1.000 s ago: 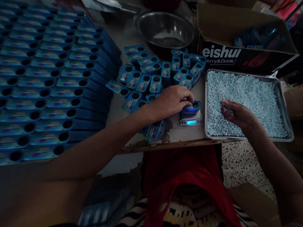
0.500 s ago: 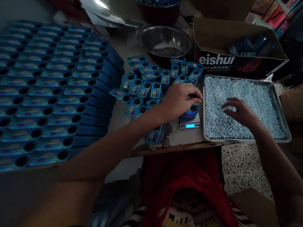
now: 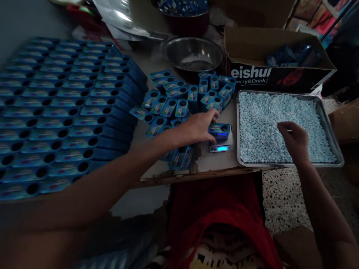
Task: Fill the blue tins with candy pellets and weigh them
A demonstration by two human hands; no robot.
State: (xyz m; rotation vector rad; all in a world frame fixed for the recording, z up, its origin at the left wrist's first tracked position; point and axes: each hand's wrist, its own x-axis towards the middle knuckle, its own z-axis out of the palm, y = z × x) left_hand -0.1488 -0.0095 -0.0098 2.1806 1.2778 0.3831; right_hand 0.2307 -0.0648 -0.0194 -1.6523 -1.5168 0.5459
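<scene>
L hand (image 3: 203, 127) has fingers spread wide round the L end of the blue box (image 3: 218, 127), thumb low & index high, w/ the box sitting btwn them on the small scale (image 3: 223, 148) on the counter (image 3: 209, 163); can't tell if they touch it. R hand (image 3: 295, 140) is over the tray (image 3: 238, 130) of pale blue pellets (image 3: 259, 130), well R of the box, fingers curled w/ tips close tog., can't tell if holding any.
</scene>
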